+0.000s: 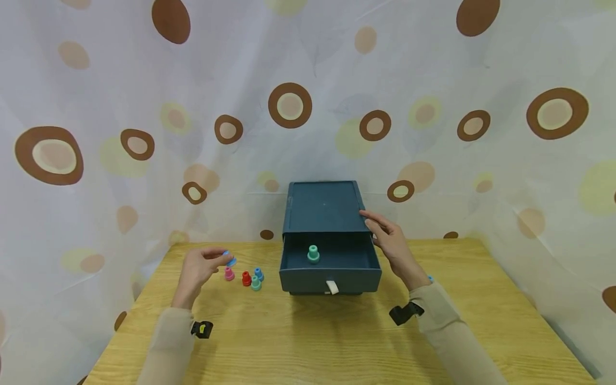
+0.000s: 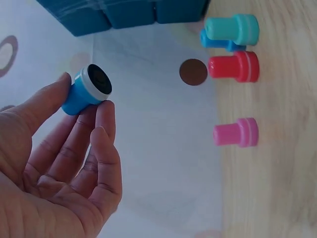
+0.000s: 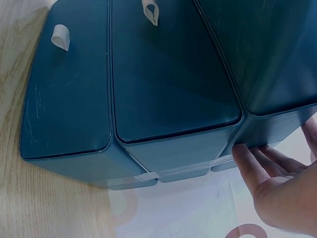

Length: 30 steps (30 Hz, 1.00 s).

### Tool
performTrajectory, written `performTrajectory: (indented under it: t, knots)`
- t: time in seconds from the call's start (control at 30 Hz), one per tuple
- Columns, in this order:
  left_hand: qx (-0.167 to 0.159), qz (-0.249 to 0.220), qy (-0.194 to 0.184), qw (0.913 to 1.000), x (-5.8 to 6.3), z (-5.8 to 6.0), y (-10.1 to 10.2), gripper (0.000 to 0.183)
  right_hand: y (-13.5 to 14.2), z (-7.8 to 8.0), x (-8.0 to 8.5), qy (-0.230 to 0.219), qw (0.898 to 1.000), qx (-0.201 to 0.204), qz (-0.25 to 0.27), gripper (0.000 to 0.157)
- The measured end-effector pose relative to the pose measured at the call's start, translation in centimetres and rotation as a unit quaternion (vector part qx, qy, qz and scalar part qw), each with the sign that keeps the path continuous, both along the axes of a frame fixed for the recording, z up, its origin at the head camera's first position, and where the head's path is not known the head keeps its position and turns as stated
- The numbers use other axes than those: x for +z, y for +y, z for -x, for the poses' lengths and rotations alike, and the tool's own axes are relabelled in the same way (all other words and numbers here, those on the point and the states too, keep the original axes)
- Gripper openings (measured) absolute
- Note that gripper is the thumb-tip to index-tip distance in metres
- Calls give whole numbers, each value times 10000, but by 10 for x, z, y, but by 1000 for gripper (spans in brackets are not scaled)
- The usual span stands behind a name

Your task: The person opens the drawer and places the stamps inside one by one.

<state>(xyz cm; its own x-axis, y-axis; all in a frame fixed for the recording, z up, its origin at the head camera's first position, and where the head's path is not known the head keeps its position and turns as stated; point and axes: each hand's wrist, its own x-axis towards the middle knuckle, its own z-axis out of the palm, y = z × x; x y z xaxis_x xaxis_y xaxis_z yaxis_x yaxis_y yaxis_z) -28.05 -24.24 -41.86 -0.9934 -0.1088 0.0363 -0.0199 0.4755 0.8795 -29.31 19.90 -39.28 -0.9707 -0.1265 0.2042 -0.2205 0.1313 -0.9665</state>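
Note:
My left hand (image 1: 198, 270) pinches a small blue stamp (image 2: 79, 98) between thumb and fingers, its dark round face showing in the left wrist view. Below that hand on the table stand a pink stamp (image 1: 229, 274), a red stamp (image 1: 246, 278), a green stamp (image 1: 256, 283) and another blue stamp (image 1: 259, 273). To their right is a dark teal drawer cabinet (image 1: 324, 206). Its top drawer (image 1: 308, 280) is pulled out, with one green stamp (image 1: 313, 254) inside. My right hand (image 1: 393, 247) rests its fairly straight fingers on the cabinet's right side, near the top edge.
The cabinet stands on a wooden table (image 1: 240, 342) against a patterned cloth backdrop (image 1: 317, 155). In the right wrist view, the two lower drawers are closed, each with a white pull loop (image 3: 61, 37). A bit of blue (image 1: 430, 278) shows beside my right wrist.

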Motion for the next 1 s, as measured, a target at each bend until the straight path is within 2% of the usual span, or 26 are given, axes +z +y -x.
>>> performTrajectory:
  t: [0.2,0.4,0.63,0.83,1.0]
  knots:
    - [-60,-9,86,9999,14,-4,13,42,0,0,0,12,10000,24,9,53]
    - [-305,-265,502,9979,27,-6,30,38,2,-3,-2,28,10000,-2,4,54]
    - [-408,-414,874,9945,39,-12,50,35,0,-4,-5,-4,10000,62,8,54]
    - [-593,-674,1150,9893,52,-13,68,34,-2,-1,-3,-32,10000,55,-14,55]
    - [-879,-978,1462,9805,62,-12,85,33,-1,1,0,-19,10000,32,9,54]
